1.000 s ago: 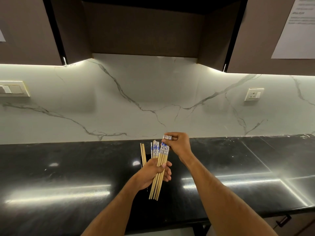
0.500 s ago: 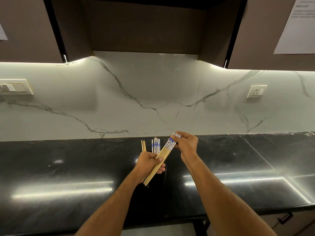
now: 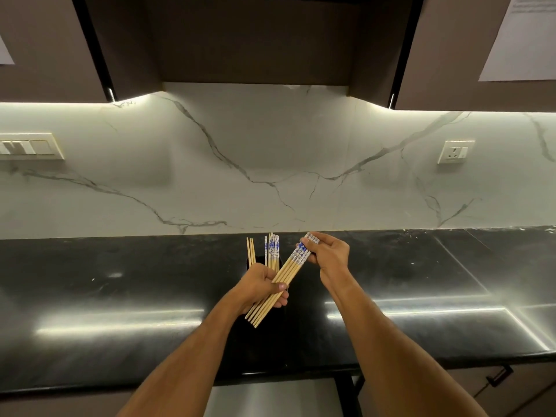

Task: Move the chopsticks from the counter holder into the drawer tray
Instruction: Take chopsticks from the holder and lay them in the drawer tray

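Observation:
A bundle of several wooden chopsticks (image 3: pixel 289 267) with blue-and-white tops slants above the black counter (image 3: pixel 120 284). My left hand (image 3: pixel 261 285) grips the bundle near its plain lower ends. My right hand (image 3: pixel 328 255) pinches its patterned upper ends. Behind my left hand, more chopsticks (image 3: pixel 272 249) stand upright in a dark holder (image 3: pixel 249 264), which is mostly hidden; two plain sticks (image 3: pixel 250 251) stand at its left side. The drawer tray is not in view.
A marble backsplash (image 3: pixel 270 164) rises behind the counter, with a switch plate (image 3: pixel 28 147) at left and a socket (image 3: pixel 455 152) at right. Dark wall cabinets (image 3: pixel 255 40) hang overhead. Below the counter edge a drawer handle (image 3: pixel 498 377) shows at right.
The bundle has tilted from nearly upright to slanting up-right, as my right hand carried its tops to the right. My left hand stays on the lower ends.

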Tool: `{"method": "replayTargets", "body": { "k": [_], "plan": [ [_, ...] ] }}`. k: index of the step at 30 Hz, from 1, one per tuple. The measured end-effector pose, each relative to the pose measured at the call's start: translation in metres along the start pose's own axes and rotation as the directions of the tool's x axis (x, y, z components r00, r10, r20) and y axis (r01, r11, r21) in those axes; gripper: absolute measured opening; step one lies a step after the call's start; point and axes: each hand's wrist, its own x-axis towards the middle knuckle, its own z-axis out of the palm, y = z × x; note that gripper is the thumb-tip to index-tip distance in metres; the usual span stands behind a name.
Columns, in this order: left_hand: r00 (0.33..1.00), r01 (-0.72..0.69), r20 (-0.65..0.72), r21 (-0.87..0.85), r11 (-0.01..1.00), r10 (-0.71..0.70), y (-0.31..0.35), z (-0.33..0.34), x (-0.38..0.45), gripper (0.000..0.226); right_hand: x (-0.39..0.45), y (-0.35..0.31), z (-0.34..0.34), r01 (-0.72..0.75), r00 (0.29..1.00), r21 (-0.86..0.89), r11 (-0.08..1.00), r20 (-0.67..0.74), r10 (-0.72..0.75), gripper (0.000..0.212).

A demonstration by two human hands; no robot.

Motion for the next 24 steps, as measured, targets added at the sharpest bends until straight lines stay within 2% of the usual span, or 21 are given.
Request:
{"method": "replayTargets", "body": {
  "k": [4,7,9,11,12,14,15,16,18,21,24],
  "plan": [
    [0.991,-0.014,-0.129,0.146,0.989,0.033,0.0,0.009,-0.005,0.021,-0.002,0.001,-0.008,0.006,0.999,-0.044,0.999,0.05,-0.004,0.028],
    [0.977,-0.031,-0.195,0.277,0.96,0.088,-0.002,0.008,-0.014,0.019,-0.005,0.004,-0.013,0.121,0.992,-0.276,0.953,0.065,-0.108,0.044],
    [0.968,-0.022,-0.224,0.358,0.933,0.109,-0.003,0.005,-0.021,0.015,-0.015,0.001,-0.014,0.297,0.952,-0.518,0.802,0.098,-0.289,0.058],
    [0.965,0.005,-0.233,0.469,0.883,0.118,-0.003,0.002,-0.028,0.011,-0.031,-0.007,-0.013,0.508,0.855,-0.661,0.552,0.31,-0.415,0.062],
    [0.966,0.011,-0.224,0.532,0.846,0.128,-0.003,0.001,-0.032,0.011,-0.039,-0.011,-0.011,0.604,0.795,-0.685,0.408,0.476,-0.377,0.061],
    [0.969,0.004,-0.186,0.674,0.738,0.164,-0.002,0.001,-0.04,0.013,-0.059,-0.016,-0.002,0.729,0.684,-0.679,0.091,0.714,-0.153,0.053],
    [0.969,-0.007,-0.161,0.74,0.673,0.186,-0.001,0.003,-0.046,0.013,-0.071,-0.015,0.003,0.748,0.661,-0.663,-0.033,0.749,-0.045,0.042],
    [0.968,-0.02,-0.139,0.788,0.615,0.21,-0.003,0.005,-0.053,0.012,-0.081,-0.011,0.006,0.747,0.663,-0.658,-0.094,0.748,0.035,0.028],
    [0.963,-0.052,-0.099,0.848,0.528,0.252,-0.008,0.008,-0.066,0.011,-0.097,-0.002,0.009,0.716,0.698,-0.69,-0.104,0.705,0.127,0.005],
    [0.956,-0.087,-0.043,0.903,0.42,0.291,-0.028,0.011,-0.089,0.012,-0.127,0.014,0.01,0.68,0.733,-0.725,-0.11,0.665,0.144,0.006],
    [0.973,-0.082,-0.015,0.909,0.408,0.23,-0.057,0.018,-0.111,0.015,-0.157,0.034,0.01,0.658,0.751,-0.744,-0.121,0.635,0.178,0.009]
  ]
}}
